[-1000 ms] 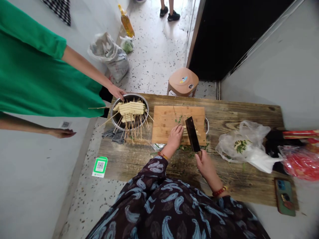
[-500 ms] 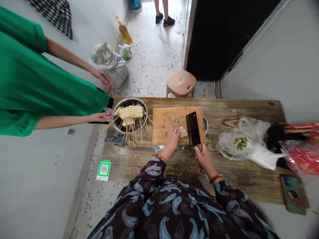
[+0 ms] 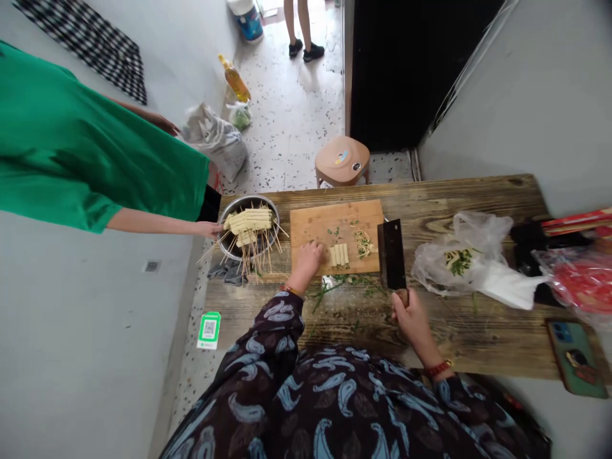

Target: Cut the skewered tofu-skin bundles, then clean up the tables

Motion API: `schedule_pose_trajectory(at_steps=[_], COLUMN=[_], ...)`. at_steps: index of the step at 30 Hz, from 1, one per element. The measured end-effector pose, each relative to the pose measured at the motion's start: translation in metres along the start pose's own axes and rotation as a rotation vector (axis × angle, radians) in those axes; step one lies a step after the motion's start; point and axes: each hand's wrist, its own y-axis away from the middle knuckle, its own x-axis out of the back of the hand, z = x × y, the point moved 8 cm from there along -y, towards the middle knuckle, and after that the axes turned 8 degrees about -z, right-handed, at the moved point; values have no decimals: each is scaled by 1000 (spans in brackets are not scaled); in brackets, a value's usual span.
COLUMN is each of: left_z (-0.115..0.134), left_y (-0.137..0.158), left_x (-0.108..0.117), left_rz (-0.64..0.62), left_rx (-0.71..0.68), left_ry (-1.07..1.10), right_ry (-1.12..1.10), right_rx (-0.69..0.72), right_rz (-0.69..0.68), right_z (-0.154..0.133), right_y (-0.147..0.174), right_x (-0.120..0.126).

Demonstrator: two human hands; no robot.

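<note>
Thumb and fingers of the right hand (image 3: 408,313) wrap the handle of a cleaver (image 3: 393,254), its dark blade over the right end of a wooden cutting board (image 3: 310,223). The left hand (image 3: 310,257) is at the board, fingers close together, just left of a row of pale rolls (image 3: 339,255), probably tofu skin; whether the fingertips pinch one is too blurred to tell. These rolls lie side by side near the board's front edge. Beside them sit shredded trimmings (image 3: 364,244) flecked with green, so this batch looks cut, but it shows no sticks. Further left, a steel bowl (image 3: 274,207) holds a pile of similar rolls (image 3: 249,220) already on bamboo skewers (image 3: 259,255), the ends jutting over its rim; a co-worker's hand (image 3: 209,229) is at that rim. Well to the right, a clear plastic bag (image 3: 482,229) bears green and pale shreds (image 3: 458,261). Beyond the table (image 3: 468,344), a bottle (image 3: 235,80) contains yellow liquid, probably oil, and a small bag (image 3: 239,116) holds something green.
</note>
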Motion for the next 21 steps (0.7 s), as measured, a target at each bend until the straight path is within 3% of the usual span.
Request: schedule_pose_trajectory(at_steps=[5, 11, 14, 17, 21], left_z=[7, 32, 31, 21, 29], left_y=[15, 14, 13, 18, 20], left_x=[-30, -61, -55, -35, -18], left_rz=[-55, -48, 0, 141, 301], left_rx=[76, 143, 151, 149, -70], left_ry=[97, 274, 320, 315, 199], right_ry=[2, 26, 27, 65, 118], right_rx=[-14, 35, 56, 76, 114], right_rz=[-27, -62, -98, -129, -142], right_z=[8, -7, -16, -24, -35], right_y=[3, 1, -1, -5, -15], right_x=[-4, -15, -24, -31, -39])
